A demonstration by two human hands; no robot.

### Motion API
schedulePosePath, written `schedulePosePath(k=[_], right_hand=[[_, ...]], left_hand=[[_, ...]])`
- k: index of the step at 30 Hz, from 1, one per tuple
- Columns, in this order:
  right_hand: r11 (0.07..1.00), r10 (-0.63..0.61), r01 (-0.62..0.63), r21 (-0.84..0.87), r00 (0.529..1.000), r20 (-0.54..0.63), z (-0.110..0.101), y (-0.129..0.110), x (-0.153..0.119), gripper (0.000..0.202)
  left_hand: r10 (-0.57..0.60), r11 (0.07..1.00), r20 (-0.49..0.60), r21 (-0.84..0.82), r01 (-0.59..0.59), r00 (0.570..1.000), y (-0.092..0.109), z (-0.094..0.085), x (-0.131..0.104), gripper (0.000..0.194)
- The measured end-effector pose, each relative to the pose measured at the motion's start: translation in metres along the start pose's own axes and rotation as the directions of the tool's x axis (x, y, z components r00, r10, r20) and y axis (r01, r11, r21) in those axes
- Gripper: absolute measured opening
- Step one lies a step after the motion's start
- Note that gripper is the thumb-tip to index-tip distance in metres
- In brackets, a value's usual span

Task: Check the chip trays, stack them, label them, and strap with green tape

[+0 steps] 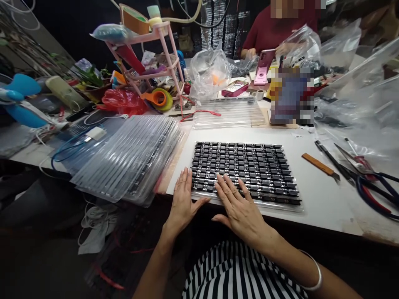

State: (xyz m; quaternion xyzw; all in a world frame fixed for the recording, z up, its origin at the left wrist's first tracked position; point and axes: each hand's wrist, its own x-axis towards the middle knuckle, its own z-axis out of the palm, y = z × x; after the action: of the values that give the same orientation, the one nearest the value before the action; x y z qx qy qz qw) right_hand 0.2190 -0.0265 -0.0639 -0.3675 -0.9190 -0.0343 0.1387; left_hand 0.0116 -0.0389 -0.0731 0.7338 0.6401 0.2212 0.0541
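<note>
A clear plastic tray (293, 205) lies on the white table in front of me, filled with rows of small black circuit board strips (240, 164). My left hand (183, 199) rests at the tray's left edge, fingers stretched out and thumb pointing right. Across the front rows of strips lies my right hand (238, 205), flat with its fingers spread. Neither hand grips anything. To the left stands a stack of clear ribbed plastic trays (124, 153), some with dark strips showing inside.
Scissors (361, 164), blue-handled pliers (374, 187) and a brown-handled cutter (321, 165) lie at the right. Another clear tray (227, 114) is behind. A pink rack (149, 74) stands back left. Across the table sits a person in a dark red top (280, 29).
</note>
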Motion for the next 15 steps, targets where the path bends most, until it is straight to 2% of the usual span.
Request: schedulePosePath(k=[3, 6, 10, 12, 15], right_hand=[[0.999, -0.035, 0.035, 0.004, 0.999, -0.006, -0.002, -0.005, 0.0, 0.075], [1.0, -0.018, 0.018, 0.007, 0.999, -0.03, -0.01, -0.003, -0.001, 0.073], [0.993, 0.102, -0.09, 0.08, 0.981, -0.165, -0.025, 0.021, -0.017, 0.067], [0.969, 0.232, -0.202, 0.143, 0.941, -0.247, -0.031, 0.042, -0.031, 0.062], [0.902, 0.426, -0.371, 0.22, 0.845, -0.324, -0.036, 0.077, -0.056, 0.057]], left_hand=[[-0.04, 0.999, -0.006, -0.034, 0.04, 0.999, 0.0, -0.001, -0.001, 0.098], [-0.043, 0.998, -0.007, -0.047, 0.043, 0.999, -0.001, -0.001, -0.002, 0.094], [-0.019, 1.0, -0.006, -0.023, 0.018, 1.0, -0.001, -0.002, -0.004, 0.081], [-0.01, 1.0, 0.003, -0.013, 0.01, 1.0, -0.001, -0.003, -0.004, 0.076], [-0.012, 1.0, 0.025, -0.012, 0.012, 1.0, 0.0, -0.004, -0.004, 0.073]])
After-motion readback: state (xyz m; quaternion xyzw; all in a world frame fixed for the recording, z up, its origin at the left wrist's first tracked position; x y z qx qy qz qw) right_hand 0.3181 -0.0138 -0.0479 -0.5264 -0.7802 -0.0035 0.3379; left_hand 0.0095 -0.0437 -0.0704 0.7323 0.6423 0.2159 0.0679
